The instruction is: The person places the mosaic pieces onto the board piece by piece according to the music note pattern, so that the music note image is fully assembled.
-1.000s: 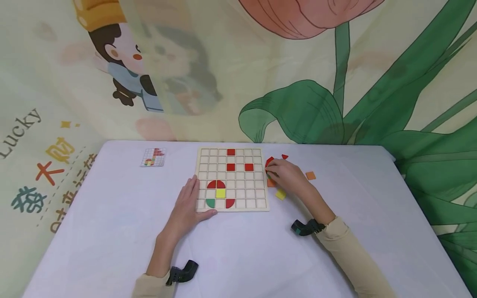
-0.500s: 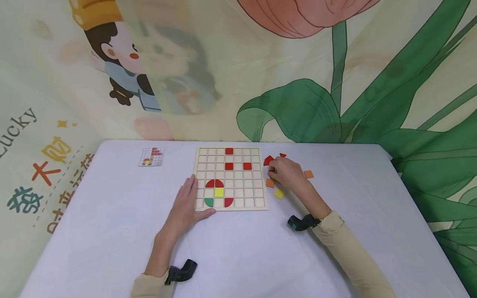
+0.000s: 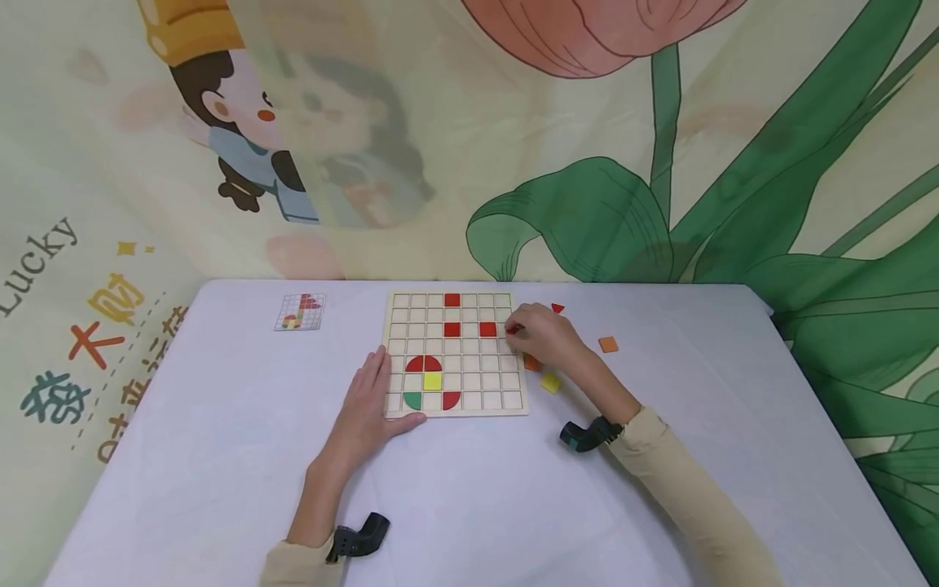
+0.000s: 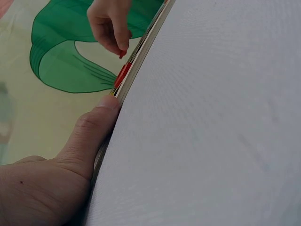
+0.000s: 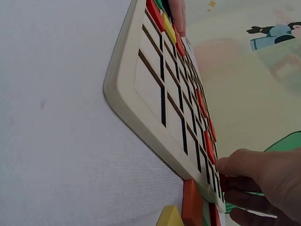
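Note:
A light wooden grid board (image 3: 473, 379) lies on the table, with red squares, red quarter-circles, a yellow square and a green quarter-circle in some cells. My left hand (image 3: 363, 403) rests along its left edge with fingers straight; the thumb (image 4: 96, 125) lies at the front edge. Over the right edge, my right hand (image 3: 546, 333) pinches a small red tile (image 4: 122, 53) between thumb and fingers, just above the board. The tile's shape is mostly hidden by the fingers. Close by sits a red square (image 3: 487, 329) in its cell.
Right of the board lie an orange tile (image 3: 532, 363), a yellow tile (image 3: 550, 382), another orange tile (image 3: 608, 344) and a small red triangle (image 3: 557, 308). A printed pattern card (image 3: 300, 311) lies at the back left. Behind the table hangs a patterned cloth (image 3: 411, 253).
My right hand has moved left from the loose tiles to the board's right edge, now with a red tile in its fingertips. The left hand keeps its place on the board.

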Motion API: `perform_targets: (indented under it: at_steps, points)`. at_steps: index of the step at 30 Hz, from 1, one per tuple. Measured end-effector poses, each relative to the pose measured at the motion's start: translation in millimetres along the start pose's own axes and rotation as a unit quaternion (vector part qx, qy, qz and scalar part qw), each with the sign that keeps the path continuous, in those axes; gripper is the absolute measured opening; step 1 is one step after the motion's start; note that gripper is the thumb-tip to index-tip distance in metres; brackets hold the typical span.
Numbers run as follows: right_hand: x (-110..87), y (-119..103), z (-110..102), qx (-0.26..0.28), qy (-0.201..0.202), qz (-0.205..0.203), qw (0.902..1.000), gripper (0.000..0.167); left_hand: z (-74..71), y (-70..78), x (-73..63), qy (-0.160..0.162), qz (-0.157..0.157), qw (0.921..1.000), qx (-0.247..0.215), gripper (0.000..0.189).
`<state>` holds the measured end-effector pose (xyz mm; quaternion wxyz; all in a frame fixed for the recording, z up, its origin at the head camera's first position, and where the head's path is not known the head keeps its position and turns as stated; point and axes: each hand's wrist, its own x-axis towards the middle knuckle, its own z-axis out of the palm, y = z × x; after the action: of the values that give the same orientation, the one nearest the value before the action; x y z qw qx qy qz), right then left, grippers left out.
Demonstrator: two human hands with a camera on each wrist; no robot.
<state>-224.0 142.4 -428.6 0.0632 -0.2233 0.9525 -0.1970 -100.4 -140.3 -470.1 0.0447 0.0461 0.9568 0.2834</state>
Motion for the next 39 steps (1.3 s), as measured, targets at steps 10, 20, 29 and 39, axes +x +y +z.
perform_targets:
  at_steps: [10,20,29,39]
  points:
    - [10.3,-4.8,11.0,-0.013,-0.007,-0.024,0.9996,0.016,0.7,-1.3,0.2,-0.001,0.000,1.0000,0.000,0.113]
    - [8.6,-3.5,14.0,-0.019,0.015,-0.042,0.9988,0.017,-1.4,-2.1,0.9,0.001,0.001,1.0000,-0.006,0.112]
    - [12.9,-1.4,15.2,-0.029,0.006,-0.056,0.9980,0.011,1.0,-2.5,0.4,0.001,-0.001,1.0000,-0.004,0.112]
    - [4.0,14.3,-8.6,-0.033,0.012,-0.032,0.9989,0.026,2.0,-2.3,0.9,0.002,-0.001,1.0000,-0.003,0.112]
